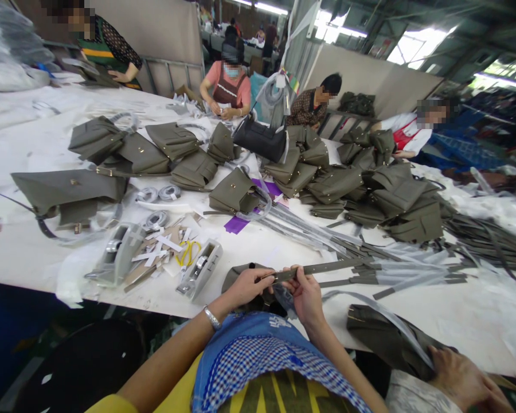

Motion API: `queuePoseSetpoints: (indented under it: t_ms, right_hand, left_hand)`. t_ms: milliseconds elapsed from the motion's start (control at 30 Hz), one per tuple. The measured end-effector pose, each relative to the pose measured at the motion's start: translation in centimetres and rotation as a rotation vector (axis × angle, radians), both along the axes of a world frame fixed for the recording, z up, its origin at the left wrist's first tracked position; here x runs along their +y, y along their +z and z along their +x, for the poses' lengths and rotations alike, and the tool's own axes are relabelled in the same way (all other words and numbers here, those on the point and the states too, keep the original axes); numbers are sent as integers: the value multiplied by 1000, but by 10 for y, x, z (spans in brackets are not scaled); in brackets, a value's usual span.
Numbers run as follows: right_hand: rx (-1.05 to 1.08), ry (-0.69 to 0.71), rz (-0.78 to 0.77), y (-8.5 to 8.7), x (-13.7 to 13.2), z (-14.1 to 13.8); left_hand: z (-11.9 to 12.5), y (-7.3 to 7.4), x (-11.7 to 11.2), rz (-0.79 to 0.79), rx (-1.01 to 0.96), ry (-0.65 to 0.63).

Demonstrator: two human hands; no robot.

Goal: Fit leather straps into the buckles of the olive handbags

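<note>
An olive-green bag strap point(331, 267) runs between my two hands, just over the table's near edge. My left hand point(251, 287), with a silver bangle at the wrist, pinches the strap near its left end. A short way to the right, my right hand point(303, 289) grips the same strap between thumb and fingers, and the rest of it stretches off to the right. Beneath my hands an olive bag point(236, 276) lies close to my apron, mostly hidden by them. Clear plastic wrap shows beside it.
Two tape dispensers point(200, 268) and yellow scissors point(187, 252) lie left of my hands among paper scraps. Many olive bags point(236, 192) and wrapped straps spread across the white table point(163, 298). At right a co-worker's hand point(460, 373) holds another bag point(382, 330). Other people work opposite.
</note>
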State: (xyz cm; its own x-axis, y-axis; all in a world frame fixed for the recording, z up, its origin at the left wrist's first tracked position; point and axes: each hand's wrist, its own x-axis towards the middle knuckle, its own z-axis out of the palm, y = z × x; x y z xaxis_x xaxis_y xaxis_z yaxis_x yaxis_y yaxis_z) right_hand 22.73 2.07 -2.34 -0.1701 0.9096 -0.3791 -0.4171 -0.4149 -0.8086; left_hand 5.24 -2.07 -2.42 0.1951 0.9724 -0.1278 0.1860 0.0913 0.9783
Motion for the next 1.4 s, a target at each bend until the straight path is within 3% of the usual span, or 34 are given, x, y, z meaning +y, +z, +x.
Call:
queuePoseSetpoints:
  t_ms: [367, 600, 700, 833, 1033, 1233, 1300, 1400]
  right_hand:
    - [-177, -9, 194, 4, -9, -1]
    - [-538, 219, 361, 11, -12, -5]
    - [-438, 228, 350, 19, 3, -2]
    - [-355, 79, 374, 36, 37, 18]
    - [-49, 66, 172, 60, 70, 54]
    - [37, -136, 354, 61, 76, 57]
    - [-95, -60, 421, 63, 73, 55]
    - [-486, 334, 457, 70, 64, 48]
  left_hand:
    - [5, 1, 1, 60, 169, 95]
    - [13, 2, -2, 12, 418, 171]
    - [11, -1, 0, 21, 352, 139]
    - [-1, -2, -1, 19, 135, 71]
    - [-24, -9, -9, 63, -33, 79]
    - [-27, -21, -13, 70, -40, 203]
    - [-25, -20, -13, 80, -29, 221]
    - [-22, -16, -14, 46, -12, 218]
